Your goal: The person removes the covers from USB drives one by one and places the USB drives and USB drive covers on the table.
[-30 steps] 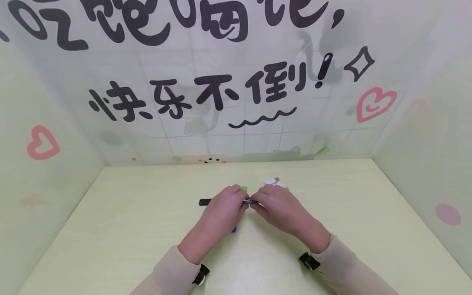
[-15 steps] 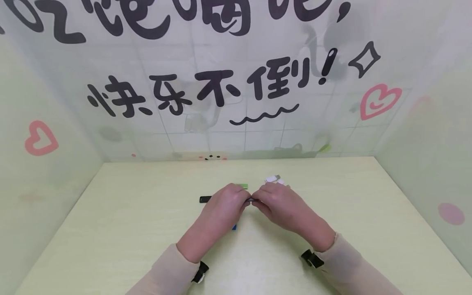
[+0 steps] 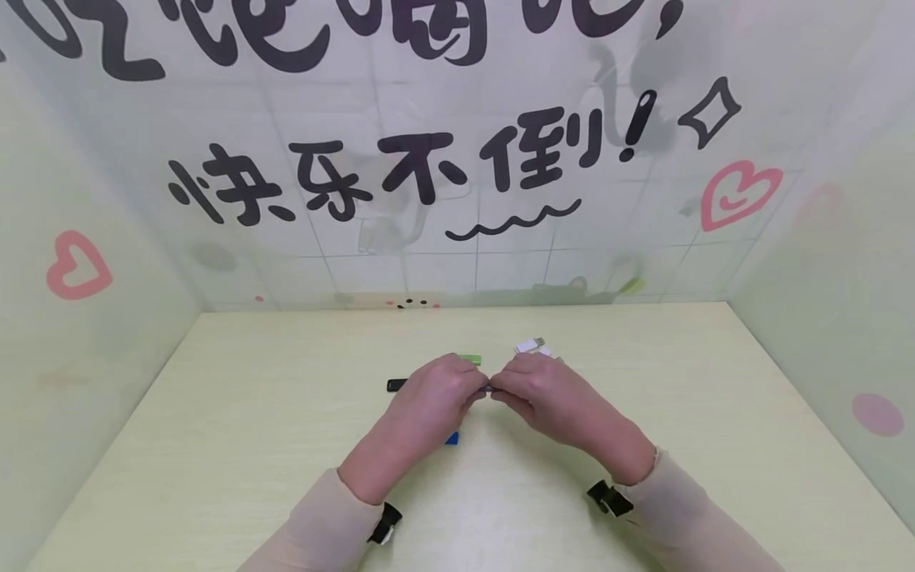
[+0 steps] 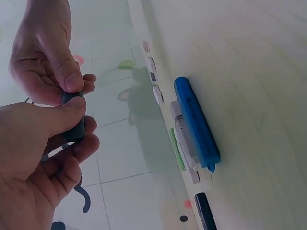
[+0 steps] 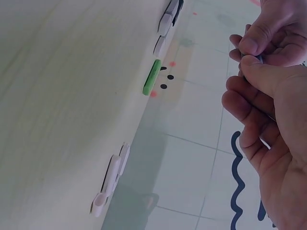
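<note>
Above the table, my left hand [image 3: 438,397] and right hand [image 3: 546,393] meet fingertip to fingertip. Between them is a small dark stick [image 4: 74,132], shaped like a USB flash drive. The left thumb and fingers pinch one end of it, and the right thumb and fingers pinch the other. Most of the stick is covered by the fingers, so only its dark body shows in the left wrist view. Under the left hand lies a blue USB stick [image 4: 196,122], mostly hidden from the head view.
Behind the left hand lie a green stick [image 5: 152,77] and a black stick [image 3: 396,385]. Beyond the right hand are white USB sticks [image 3: 527,345], one with its metal plug bare. Wall panels [image 3: 472,274] enclose the table [image 3: 243,445] at the back and sides.
The hands have drawn slightly closer, and less of the stick shows between them. The head view has shifted a little, uncovering more of the green stick. Both hands keep their pinch.
</note>
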`<state>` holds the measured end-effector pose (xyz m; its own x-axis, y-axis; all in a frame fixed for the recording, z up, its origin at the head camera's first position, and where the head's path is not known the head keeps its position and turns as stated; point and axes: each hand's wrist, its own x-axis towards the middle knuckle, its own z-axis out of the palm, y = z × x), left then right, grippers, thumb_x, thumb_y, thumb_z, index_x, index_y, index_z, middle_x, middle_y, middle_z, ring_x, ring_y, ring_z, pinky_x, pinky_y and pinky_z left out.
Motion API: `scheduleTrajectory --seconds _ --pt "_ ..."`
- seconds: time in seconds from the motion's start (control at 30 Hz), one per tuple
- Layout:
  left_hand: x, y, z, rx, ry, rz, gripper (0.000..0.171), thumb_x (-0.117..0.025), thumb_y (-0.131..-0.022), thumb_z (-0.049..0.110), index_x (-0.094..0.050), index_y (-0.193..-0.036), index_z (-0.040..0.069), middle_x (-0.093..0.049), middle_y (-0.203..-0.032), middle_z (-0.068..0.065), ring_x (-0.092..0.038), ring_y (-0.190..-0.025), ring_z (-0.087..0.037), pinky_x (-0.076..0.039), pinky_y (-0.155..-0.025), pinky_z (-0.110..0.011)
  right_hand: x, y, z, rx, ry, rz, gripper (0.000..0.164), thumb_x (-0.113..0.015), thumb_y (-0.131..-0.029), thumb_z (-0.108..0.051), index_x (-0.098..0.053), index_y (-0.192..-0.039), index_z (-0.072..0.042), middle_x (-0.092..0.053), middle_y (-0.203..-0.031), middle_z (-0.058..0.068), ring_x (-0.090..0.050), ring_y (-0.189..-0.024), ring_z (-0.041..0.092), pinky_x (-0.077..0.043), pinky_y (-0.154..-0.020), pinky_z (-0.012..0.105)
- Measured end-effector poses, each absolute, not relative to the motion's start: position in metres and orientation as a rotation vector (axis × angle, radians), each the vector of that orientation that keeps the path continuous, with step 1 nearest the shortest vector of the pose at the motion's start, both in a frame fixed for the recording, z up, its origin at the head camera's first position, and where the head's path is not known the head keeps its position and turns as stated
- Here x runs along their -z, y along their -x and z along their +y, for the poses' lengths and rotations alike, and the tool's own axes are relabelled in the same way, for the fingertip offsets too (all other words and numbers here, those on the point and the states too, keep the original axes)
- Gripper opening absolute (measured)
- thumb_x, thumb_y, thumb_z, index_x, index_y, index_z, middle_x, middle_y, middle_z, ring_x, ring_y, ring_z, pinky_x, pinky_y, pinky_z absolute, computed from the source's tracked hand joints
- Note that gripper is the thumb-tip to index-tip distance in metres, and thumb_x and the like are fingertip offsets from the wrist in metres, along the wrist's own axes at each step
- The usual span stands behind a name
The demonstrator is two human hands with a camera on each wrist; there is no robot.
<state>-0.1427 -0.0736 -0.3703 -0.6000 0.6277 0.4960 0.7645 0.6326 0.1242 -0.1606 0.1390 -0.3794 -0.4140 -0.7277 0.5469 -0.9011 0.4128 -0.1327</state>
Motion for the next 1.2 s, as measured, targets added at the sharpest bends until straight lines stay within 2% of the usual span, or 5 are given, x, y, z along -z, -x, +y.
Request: scheduleTrajectory --seconds 0.2,0.57,1.2 --pt "0.3707 0.1442 -0.0753 0.473 1.147 -2.411 0.004 -0.077 -0.085 0.010 -0.074 -0.086 0.012 -0.062 -0.075 0.007 -0.050 -0.070 -0.012 -0.047 -0.065 -0.019 0.3796 0.1616 0.1408 -0.613 -1.423 -2.273 0.010 -0.076 -0.087 -0.009 -0.074 -0.097 -0.008 -0.067 -0.086 -0.006 -0.060 -0.078 0.008 -0.050 -0.073 0.021" --pt "0.3718 0.1459 -0.0755 0.486 1.210 -2.378 0.005 -0.077 -0.085 0.008 -0.074 -0.084 0.012 -0.058 -0.073 0.007 -0.049 -0.069 -0.012 -0.045 -0.065 -0.018 0.3771 0.1622 0.1448 -0.669 -1.463 -2.267 0.011 -0.076 -0.086 -0.007 -0.075 -0.096 -0.009 -0.068 -0.087 -0.007 -0.059 -0.079 0.005 -0.049 -0.074 0.018" --pt "0.3725 0.1439 -0.0764 0.454 1.204 -2.392 0.004 -0.076 -0.086 0.008 -0.073 -0.086 0.012 -0.061 -0.075 0.006 -0.051 -0.071 -0.012 -0.047 -0.067 -0.018 0.3769 0.1616 0.1455 -0.650 -1.484 -2.252 0.011 -0.076 -0.086 -0.006 -0.073 -0.096 -0.008 -0.065 -0.085 -0.007 -0.057 -0.077 0.006 -0.047 -0.072 0.017"
